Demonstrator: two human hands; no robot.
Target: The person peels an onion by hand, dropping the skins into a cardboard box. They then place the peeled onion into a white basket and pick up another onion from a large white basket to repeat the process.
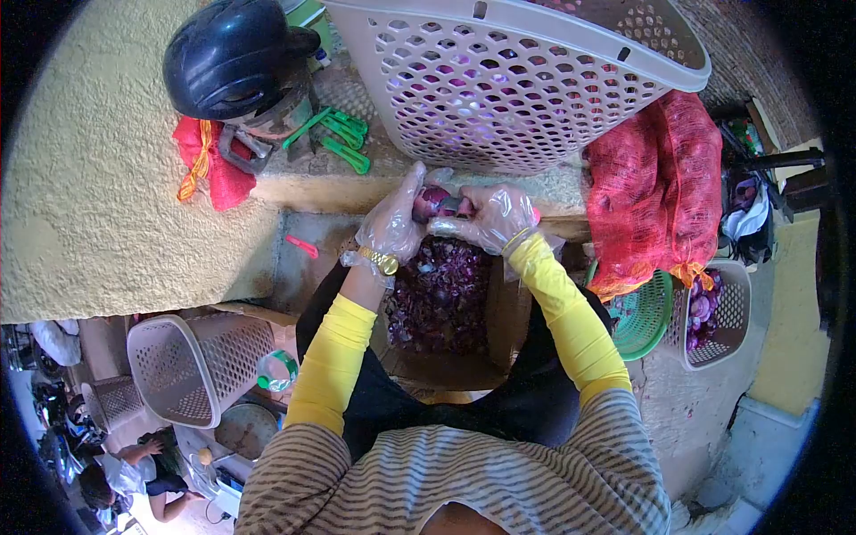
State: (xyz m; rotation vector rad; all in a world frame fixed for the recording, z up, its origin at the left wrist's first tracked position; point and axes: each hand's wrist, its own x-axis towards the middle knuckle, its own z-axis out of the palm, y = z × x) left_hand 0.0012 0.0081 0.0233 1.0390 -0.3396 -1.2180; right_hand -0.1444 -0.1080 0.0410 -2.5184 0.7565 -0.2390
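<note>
In the head view, my left hand (392, 221), in a clear plastic glove, grips a purple-red onion (430, 203) above a cardboard box. Close against it, my right hand (497, 216), also gloved, has its fingers wrapped round a small peeler or knife (453, 207) whose metal part touches the onion. The exact kind of tool is hard to make out. Below both hands, the box (437, 367) holds a heap of dark purple onion skins (441, 299).
A large perforated basket (499, 85) of onions stands ahead, red mesh sacks (655, 183) to its right. Green basket (644, 312) and another basket (727, 312) are at right. Black helmet (227, 58), green-handled tools (343, 138) front left. A person (129, 468) sits lower left.
</note>
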